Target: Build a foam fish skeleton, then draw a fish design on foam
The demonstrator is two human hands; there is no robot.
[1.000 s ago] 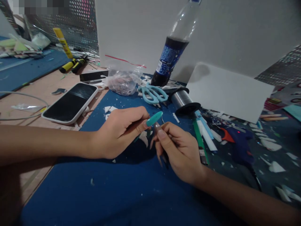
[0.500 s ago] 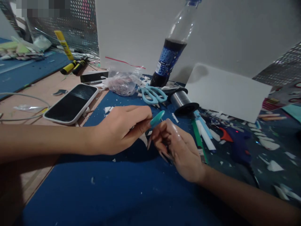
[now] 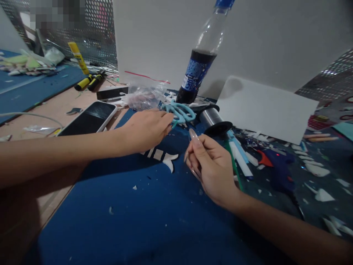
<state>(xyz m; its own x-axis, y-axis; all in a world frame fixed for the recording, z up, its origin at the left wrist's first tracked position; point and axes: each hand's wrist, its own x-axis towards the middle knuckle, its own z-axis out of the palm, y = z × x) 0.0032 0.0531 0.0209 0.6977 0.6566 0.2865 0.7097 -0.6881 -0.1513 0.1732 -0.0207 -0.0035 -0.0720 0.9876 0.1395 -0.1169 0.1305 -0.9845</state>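
My left hand [image 3: 150, 127] is stretched over the blue mat with its fingers bent down at the light blue scissors [image 3: 180, 112]. Its fingertips overlap a handle loop, but whether they grip it is hidden. My right hand [image 3: 211, 167], with long glossy nails, is closed in a pinch, thumb against fingers. A very thin line seems to show at its tip, too fine to name. Between the hands lie a white tail-shaped piece [image 3: 169, 161] and small pale pieces [image 3: 158, 154] in a row, partly under my left hand. A spool of clear line [image 3: 211, 118] lies behind my right hand.
A bottle of dark drink [image 3: 197, 71] stands behind the scissors. A phone [image 3: 88, 119] and a zip bag [image 3: 146, 94] lie left. At right are a glue gun [image 3: 280, 169], a white board [image 3: 267, 108], strips [image 3: 241, 156] and scattered scraps.
My left hand has moved away from my right hand, up to the scissors, uncovering the pale pieces. My right hand stays pinched in about the same place.
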